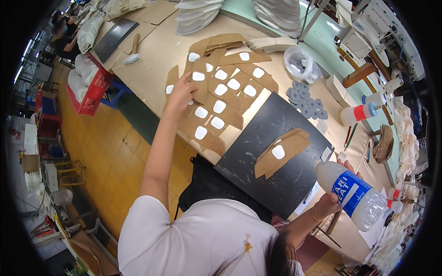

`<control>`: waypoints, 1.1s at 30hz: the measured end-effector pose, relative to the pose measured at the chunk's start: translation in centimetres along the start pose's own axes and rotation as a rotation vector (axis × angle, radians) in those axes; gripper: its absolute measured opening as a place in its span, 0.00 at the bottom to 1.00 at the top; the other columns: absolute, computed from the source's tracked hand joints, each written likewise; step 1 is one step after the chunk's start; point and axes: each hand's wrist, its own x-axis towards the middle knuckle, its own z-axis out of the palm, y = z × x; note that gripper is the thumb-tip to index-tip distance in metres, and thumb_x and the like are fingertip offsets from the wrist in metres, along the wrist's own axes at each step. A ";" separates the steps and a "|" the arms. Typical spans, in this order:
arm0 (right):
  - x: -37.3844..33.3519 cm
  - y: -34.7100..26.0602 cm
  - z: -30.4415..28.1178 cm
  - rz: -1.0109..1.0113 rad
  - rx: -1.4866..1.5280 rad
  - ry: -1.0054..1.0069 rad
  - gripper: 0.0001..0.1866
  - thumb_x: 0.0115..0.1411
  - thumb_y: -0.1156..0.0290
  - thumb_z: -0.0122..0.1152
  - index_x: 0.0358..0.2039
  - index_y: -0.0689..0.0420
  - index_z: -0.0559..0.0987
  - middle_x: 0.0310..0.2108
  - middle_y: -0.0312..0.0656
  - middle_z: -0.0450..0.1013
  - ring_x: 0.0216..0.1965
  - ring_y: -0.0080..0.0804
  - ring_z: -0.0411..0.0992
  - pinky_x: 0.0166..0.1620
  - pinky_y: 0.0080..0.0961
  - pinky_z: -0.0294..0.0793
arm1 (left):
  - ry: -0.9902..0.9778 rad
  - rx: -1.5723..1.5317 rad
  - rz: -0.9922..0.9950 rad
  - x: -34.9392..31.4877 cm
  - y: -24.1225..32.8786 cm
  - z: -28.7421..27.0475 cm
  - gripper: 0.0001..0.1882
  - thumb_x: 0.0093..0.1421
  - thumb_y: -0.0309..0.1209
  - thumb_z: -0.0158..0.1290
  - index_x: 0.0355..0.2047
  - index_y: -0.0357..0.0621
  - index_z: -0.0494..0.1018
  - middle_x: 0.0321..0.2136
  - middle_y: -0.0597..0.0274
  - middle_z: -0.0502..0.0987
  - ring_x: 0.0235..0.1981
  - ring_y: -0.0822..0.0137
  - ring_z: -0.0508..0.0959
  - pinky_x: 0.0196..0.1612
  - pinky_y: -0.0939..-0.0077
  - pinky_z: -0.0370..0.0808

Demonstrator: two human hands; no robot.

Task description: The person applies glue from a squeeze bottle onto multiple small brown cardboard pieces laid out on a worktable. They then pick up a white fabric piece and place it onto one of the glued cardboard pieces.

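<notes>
My right hand is wrapped round a clear plastic bottle with a blue label and whitish contents. The bottle is tilted, its neck pointing left over the edge of a black board. Several flat brown pieces lie stacked on that board, a white patch on the top one. Reaching out to the far left, my left hand has its fingers closed at the edge of a brown cut piece bearing a white patch. Around it spread many overlapping brown pieces, most with similar rounded white patches.
Grey flat parts lie beside a plastic bag holding more of them. Farther right are a white bottle with a red band and pencils. A hammer rests at far left. Beyond the table stand a red crate and a co-worker.
</notes>
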 end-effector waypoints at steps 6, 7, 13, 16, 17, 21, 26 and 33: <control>-0.1 -0.1 -0.7 0.033 0.042 -0.040 0.53 0.36 0.41 0.71 0.54 0.62 0.58 0.45 0.60 0.69 0.45 0.56 0.71 0.46 0.49 0.75 | 0.230 0.706 -0.175 -2.3 1.2 -0.3 0.34 0.56 0.25 0.50 0.61 0.43 0.50 0.22 0.58 0.72 0.21 0.69 0.73 0.24 0.76 0.71; -0.2 0.0 -0.7 0.035 0.055 -0.028 0.53 0.37 0.41 0.70 0.54 0.63 0.59 0.45 0.61 0.69 0.45 0.55 0.71 0.45 0.48 0.75 | 0.253 0.770 -0.093 -2.5 0.6 -0.4 0.33 0.55 0.26 0.51 0.60 0.42 0.51 0.20 0.59 0.72 0.20 0.69 0.72 0.24 0.76 0.70; -0.4 0.0 0.7 0.088 0.149 -0.048 0.52 0.37 0.41 0.71 0.55 0.60 0.60 0.44 0.61 0.69 0.43 0.52 0.72 0.47 0.46 0.73 | -0.115 0.759 0.156 -8.7 -4.5 7.9 0.14 0.54 0.32 0.55 0.38 0.37 0.71 0.19 0.61 0.73 0.20 0.70 0.72 0.26 0.75 0.68; -0.2 -0.3 0.6 0.028 0.137 -0.077 0.51 0.37 0.41 0.70 0.54 0.59 0.60 0.43 0.60 0.70 0.41 0.51 0.74 0.44 0.43 0.76 | -0.479 0.861 0.288 -12.7 -7.0 13.2 0.13 0.52 0.34 0.58 0.34 0.41 0.72 0.26 0.58 0.71 0.26 0.65 0.72 0.32 0.72 0.69; -0.2 -0.3 0.3 -0.010 0.108 -0.087 0.50 0.38 0.40 0.69 0.54 0.59 0.60 0.42 0.59 0.71 0.40 0.52 0.74 0.42 0.42 0.77 | -0.511 0.949 0.314 -13.4 -7.8 14.3 0.14 0.51 0.35 0.58 0.35 0.42 0.72 0.29 0.59 0.70 0.30 0.63 0.72 0.35 0.71 0.68; -0.7 -0.8 -0.8 0.052 0.081 -0.041 0.50 0.39 0.40 0.69 0.54 0.59 0.60 0.42 0.58 0.71 0.41 0.53 0.74 0.44 0.44 0.76 | -0.429 1.153 0.487 -14.4 -9.1 16.5 0.16 0.48 0.37 0.61 0.34 0.44 0.71 0.31 0.60 0.70 0.37 0.59 0.70 0.41 0.67 0.64; -0.8 -0.8 -0.5 0.150 0.141 0.030 0.50 0.40 0.38 0.66 0.54 0.59 0.59 0.44 0.58 0.70 0.42 0.53 0.73 0.46 0.45 0.75 | -0.506 1.264 0.384 -13.9 -8.7 17.1 0.18 0.46 0.35 0.63 0.33 0.42 0.68 0.31 0.58 0.69 0.37 0.57 0.69 0.41 0.66 0.64; -0.6 -1.1 0.3 0.180 0.343 0.048 0.49 0.33 0.50 0.77 0.53 0.57 0.61 0.43 0.59 0.70 0.43 0.52 0.73 0.46 0.43 0.73 | -0.680 0.570 -0.156 -13.8 -8.9 18.0 0.15 0.51 0.27 0.59 0.36 0.39 0.66 0.38 0.58 0.72 0.39 0.65 0.75 0.40 0.70 0.73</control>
